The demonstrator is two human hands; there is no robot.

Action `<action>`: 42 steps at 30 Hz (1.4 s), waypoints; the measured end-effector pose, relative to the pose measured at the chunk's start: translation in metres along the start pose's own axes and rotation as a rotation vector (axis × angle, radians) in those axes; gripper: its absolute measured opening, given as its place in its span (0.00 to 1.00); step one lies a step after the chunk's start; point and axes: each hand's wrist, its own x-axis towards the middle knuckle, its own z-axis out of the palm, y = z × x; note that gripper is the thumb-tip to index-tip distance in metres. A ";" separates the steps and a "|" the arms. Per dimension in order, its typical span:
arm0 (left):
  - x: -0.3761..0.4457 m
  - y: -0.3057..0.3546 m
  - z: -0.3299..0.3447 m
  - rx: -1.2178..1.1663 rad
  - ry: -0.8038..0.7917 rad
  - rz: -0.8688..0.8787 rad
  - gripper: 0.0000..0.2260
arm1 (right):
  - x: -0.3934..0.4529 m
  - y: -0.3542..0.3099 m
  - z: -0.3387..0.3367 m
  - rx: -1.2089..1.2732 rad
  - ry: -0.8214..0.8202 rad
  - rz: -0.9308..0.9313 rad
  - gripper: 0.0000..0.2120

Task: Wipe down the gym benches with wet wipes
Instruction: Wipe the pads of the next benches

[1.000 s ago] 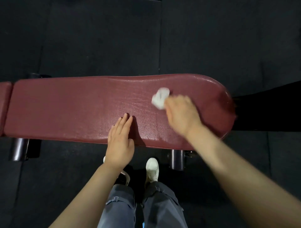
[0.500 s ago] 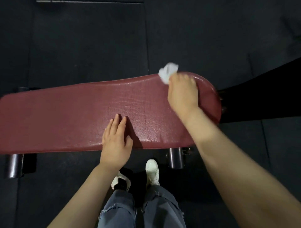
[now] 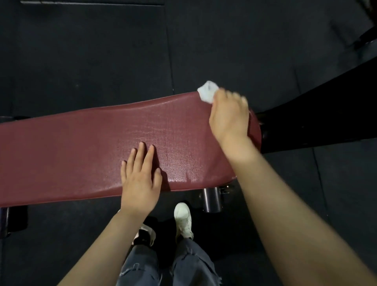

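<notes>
Head view: wiping under way at the far edge of the bench pad, upper right of centre.

Right hand [image 3: 229, 114] holds a bunched white wet wipe [image 3: 208, 90] in curled fingers at the far rim of the maroon bench [image 3: 81, 147]. Left hand [image 3: 140, 177] rests flat near the close edge, fingers straight and close together. Pad shows a damp sheen and fine cracking near centre; the left stretch looks duller, probably unwiped.

Dark rubber floor mats [image 3: 102, 61] cover the whole floor, with thin seams running between the panels. A pale strip [image 3: 91, 2] lies along the top edge. A black slanted piece of equipment [image 3: 326, 102] fills the right side under dim light.
</notes>
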 end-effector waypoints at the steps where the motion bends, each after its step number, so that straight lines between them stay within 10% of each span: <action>1: 0.001 0.001 0.000 -0.009 0.001 -0.012 0.27 | -0.033 0.005 -0.002 0.023 0.008 -0.005 0.06; 6: 0.000 0.002 0.003 -0.012 0.006 -0.023 0.27 | -0.175 0.027 -0.020 0.178 -0.094 -0.034 0.10; 13: -0.001 0.001 0.005 0.008 0.020 -0.020 0.27 | 0.020 0.051 -0.003 0.053 0.078 0.131 0.08; 22: 0.003 0.002 0.001 -0.002 0.006 -0.029 0.28 | -0.159 0.060 -0.025 0.276 0.056 0.263 0.06; 28: 0.000 0.001 0.003 0.005 0.012 -0.012 0.27 | -0.034 0.064 -0.012 0.324 0.105 0.086 0.04; 32: 0.002 0.002 0.004 0.009 0.030 -0.021 0.27 | 0.031 0.069 -0.004 0.353 -0.058 0.345 0.09; 42: 0.001 0.004 -0.004 0.022 -0.001 -0.023 0.27 | -0.061 0.079 -0.031 0.525 -0.043 0.586 0.09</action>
